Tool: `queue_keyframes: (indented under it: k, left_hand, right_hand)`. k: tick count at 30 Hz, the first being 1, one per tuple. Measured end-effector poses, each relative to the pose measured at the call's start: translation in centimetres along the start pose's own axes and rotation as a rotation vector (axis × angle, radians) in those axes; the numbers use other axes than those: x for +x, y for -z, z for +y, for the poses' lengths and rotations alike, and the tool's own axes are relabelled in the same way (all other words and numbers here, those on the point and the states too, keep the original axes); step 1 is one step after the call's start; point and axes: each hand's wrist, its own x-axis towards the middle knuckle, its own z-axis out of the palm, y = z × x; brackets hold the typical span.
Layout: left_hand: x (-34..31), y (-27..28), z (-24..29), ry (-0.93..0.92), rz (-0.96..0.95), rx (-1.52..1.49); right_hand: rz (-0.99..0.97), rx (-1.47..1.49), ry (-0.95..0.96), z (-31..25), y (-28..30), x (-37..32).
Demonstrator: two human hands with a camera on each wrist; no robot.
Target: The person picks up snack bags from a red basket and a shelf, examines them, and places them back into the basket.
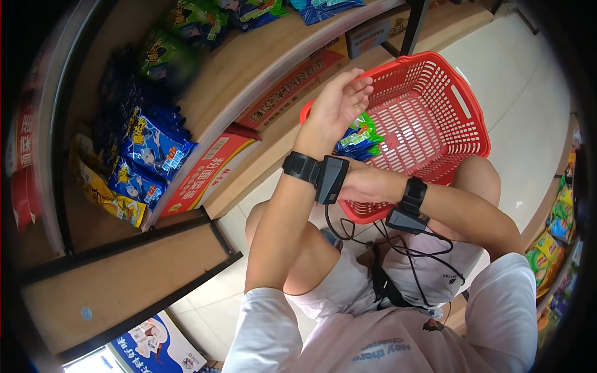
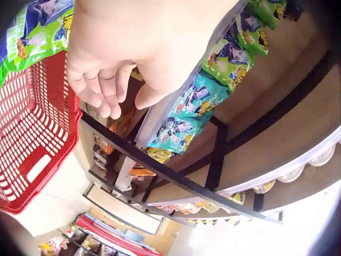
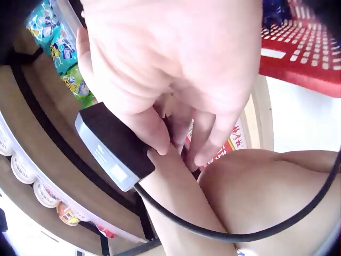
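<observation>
My left hand (image 1: 341, 104) is held above the near-left part of a red shopping basket (image 1: 477, 124), its fingers loosely bent and nothing in them. Just below it in the basket lies a green and blue snack packet (image 1: 367, 138), partly covered by the hand. My right hand (image 1: 368, 181) reaches across to the left wrist. In the right wrist view its thumb and fingers (image 3: 205, 152) curl round that wrist, beside the black wrist camera (image 3: 114, 146). A black strap (image 1: 301, 166) circles the left wrist.
Left of me, a shelf holds blue snack packets (image 1: 155, 143) and green ones (image 1: 193, 25). A red carton (image 1: 211, 168) sits under the shelf edge. Black cables (image 1: 423, 248) hang over my lap. More snack packets (image 1: 547, 248) stand along the right.
</observation>
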Motion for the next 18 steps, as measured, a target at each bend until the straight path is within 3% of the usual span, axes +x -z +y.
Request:
queue_keyframes:
  k: [2, 4, 8, 10, 13, 16, 18]
  left_hand:
    - [0.1, 0.4, 0.1, 0.01, 0.007, -0.082]
    - [0.3, 0.9, 0.4, 0.002, 0.042, -0.119]
    - [0.8, 1.0, 0.6, -0.23, 0.174, 0.129]
    - [0.7, 1.2, 0.8, -0.221, 0.15, 0.023]
    - [0.5, 1.3, 1.1, -0.17, 0.161, -0.121]
    - [0.7, 1.3, 1.3, -0.159, 0.185, -0.18]
    - [1.0, 1.3, 1.4, -0.151, 0.156, -0.218]
  right_hand:
    - [-0.024, -0.121, 0.073, 0.5, 0.4, 0.1]
    - [0.077, -0.265, 0.144, 0.9, 0.4, 0.3]
    - [0.275, -0.405, 0.236, 1.1, -2.2, -0.1]
    - [0.332, -0.402, 0.293, 1.9, -2.2, 0.1]
    - [0.3, -0.461, 0.242, 1.7, -1.7, -0.3]
    - [0.393, -0.536, 0.166, 1.4, -1.8, -0.9]
    - [0.4, -0.481, 0.247, 1.4, -1.9, -0.7]
